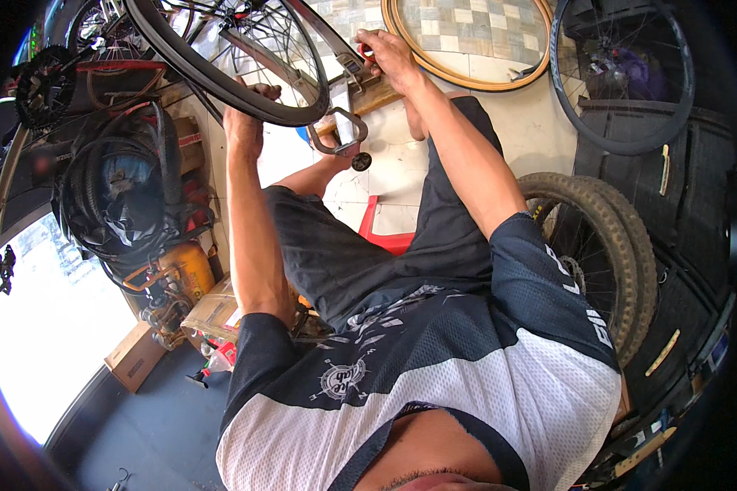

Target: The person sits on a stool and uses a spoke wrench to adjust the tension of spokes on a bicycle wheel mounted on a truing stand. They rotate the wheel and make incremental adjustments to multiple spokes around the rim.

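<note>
A spoked bicycle wheel with a black tyre (172, 57) sits at the top centre, in a metal stand (332, 41) with a wooden base (379, 96). My left hand (246, 119) is closed at the wheel's lower left, its fingers partly hidden by the tyre; what exactly they grip is unclear. My right hand (389, 59) is at the right of the stand, fingers curled on a small red piece (367, 51). A curved grey metal bracket (329, 146) with a black round knob (360, 161) juts out below the wheel, between my forearms.
Tan tyres (418, 53) and a dark wheel (622, 143) lie upper right. Knobby-tyred wheels (630, 270) stand by my right side. Bundled tubes (106, 196), a yellow machine (184, 270) and cardboard boxes (135, 356) crowd the left. A red plastic piece (385, 240) is between my legs.
</note>
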Demonstrator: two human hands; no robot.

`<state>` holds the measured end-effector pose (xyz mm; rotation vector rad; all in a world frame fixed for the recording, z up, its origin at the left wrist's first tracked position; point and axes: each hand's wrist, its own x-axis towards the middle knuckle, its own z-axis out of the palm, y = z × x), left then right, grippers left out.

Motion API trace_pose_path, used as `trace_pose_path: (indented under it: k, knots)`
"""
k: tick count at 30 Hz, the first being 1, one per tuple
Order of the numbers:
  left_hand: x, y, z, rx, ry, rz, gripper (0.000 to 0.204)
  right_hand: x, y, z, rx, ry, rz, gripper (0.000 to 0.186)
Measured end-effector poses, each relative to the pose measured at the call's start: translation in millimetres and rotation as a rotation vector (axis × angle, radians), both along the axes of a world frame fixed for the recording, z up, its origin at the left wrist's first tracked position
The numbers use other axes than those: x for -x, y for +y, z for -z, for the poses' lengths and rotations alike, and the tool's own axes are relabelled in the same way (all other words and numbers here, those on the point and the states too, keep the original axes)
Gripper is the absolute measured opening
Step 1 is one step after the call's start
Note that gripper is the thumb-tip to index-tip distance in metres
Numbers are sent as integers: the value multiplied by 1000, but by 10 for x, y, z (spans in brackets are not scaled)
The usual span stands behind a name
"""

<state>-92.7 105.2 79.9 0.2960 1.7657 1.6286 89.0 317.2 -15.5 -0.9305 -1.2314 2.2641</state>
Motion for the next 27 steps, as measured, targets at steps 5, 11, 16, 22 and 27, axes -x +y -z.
trace_pose_path:
  k: [5,11,16,22,27]
  knots:
    - [205,71,-584,-3,139,-27,35,45,-22,17,-28,-16,-23,37]
    - [325,152,-950,-113,186,-186,61,36,-26,-23,-70,-40,-17,31]
    - [249,71,-456,-35,121,-210,51,7,-14,6,-92,-53,-2,30]
    - [87,-175,253,98,-62,-26,64,61,-73,-84,-87,-51,-4,31]
    - [7,4,-188,80,27,36,33,21,-27,-1,-103,-64,0,32]
